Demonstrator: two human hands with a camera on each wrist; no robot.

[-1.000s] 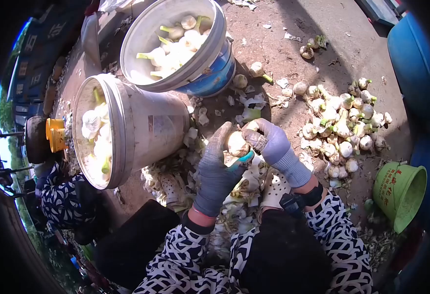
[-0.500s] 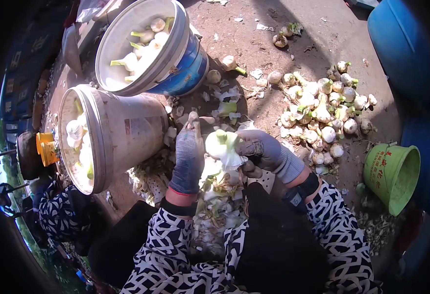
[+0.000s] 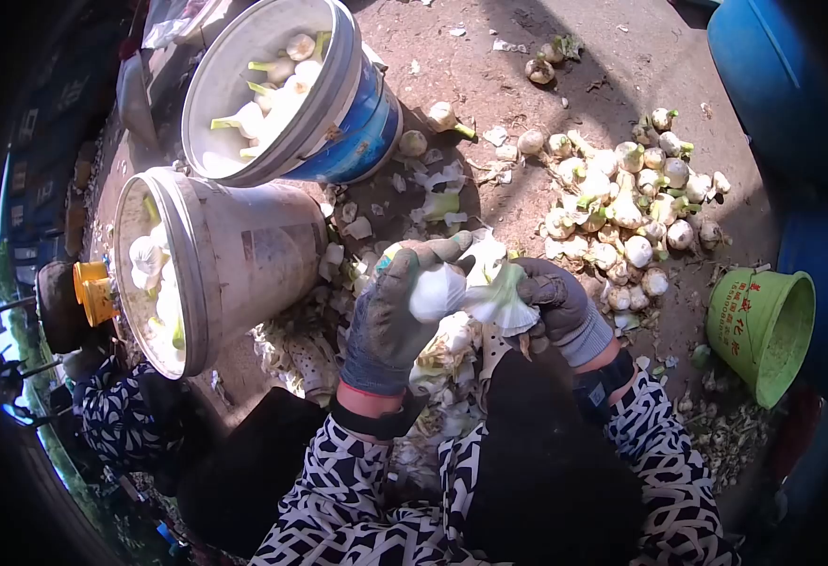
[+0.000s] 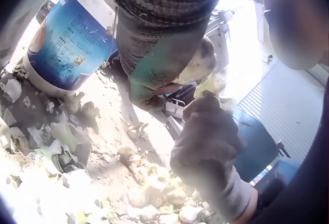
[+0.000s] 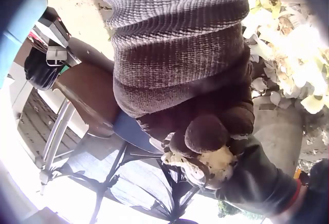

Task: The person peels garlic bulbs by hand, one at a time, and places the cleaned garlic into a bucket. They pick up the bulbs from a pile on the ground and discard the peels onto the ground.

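In the head view my gloved left hand [image 3: 386, 321] grips a white garlic bulb [image 3: 436, 292], fingers curled over its far side. Close on its right, the gloved right hand [image 3: 560, 307] pinches a flared piece of pale green and white garlic skin [image 3: 501, 304], which overlaps the bulb's edge in this view. From the left wrist, the bulb [image 4: 199, 64] shows partly behind the left glove, with the right hand [image 4: 208, 142] just below it. Right wrist view: curled fingertips [image 5: 205, 133] hold papery skin [image 5: 218, 160].
Two buckets, a white one [image 3: 268, 241] tipped toward the left and a blue-labelled one [image 3: 362, 123], hold garlic bulbs. A heap of unpeeled garlic [image 3: 626, 203] lies on the ground at right, near a green bucket [image 3: 742, 325]. Peeled skins [image 3: 423, 443] cover the ground between the legs.
The bulb passed from the right hand to the left, whose fingers were straight half a second ago. Leafy skin that covered the bulb is now in the right hand, drawn to the right.
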